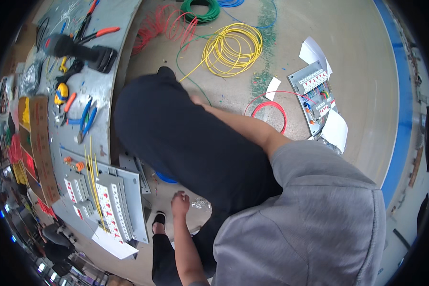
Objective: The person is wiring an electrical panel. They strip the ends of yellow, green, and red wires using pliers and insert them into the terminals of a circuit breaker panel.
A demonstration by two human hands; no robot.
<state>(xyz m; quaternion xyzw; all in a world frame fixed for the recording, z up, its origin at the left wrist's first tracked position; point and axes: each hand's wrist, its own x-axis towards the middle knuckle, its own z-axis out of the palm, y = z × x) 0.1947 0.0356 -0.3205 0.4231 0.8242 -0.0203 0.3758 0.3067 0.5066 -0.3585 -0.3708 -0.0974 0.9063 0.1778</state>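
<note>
Concrete floor (362, 62) spreads beside my metal bench (102, 88), and it seems to serve as overflow for whatever is too loose or wide for the bench top. Down there the yellow wire coil (219, 52) and the red coil (282, 114) lie flat, presumably so strands can lift away without snagging. Near my knee runs a green wire (202, 90); my right hand (197, 101) is just beside it, mostly hidden behind my thigh, so I cannot tell whether I have that strand pinched or am merely reaching past it. My left hand (180, 205) hangs below with its fingers loosely curled around nothing I can see, perhaps to balance this stoop. On the bench, a breaker panel (112, 205) lies with its modules facing up and one edge past the bench corner, which I'd guess keeps both rows within reach. Yellow wire lengths (93, 190) rest between the rows, probably parked where they won't roll. Blue-handled pliers (87, 121) and a drill (78, 51) sit beyond, handy but out of the panel's way
</note>
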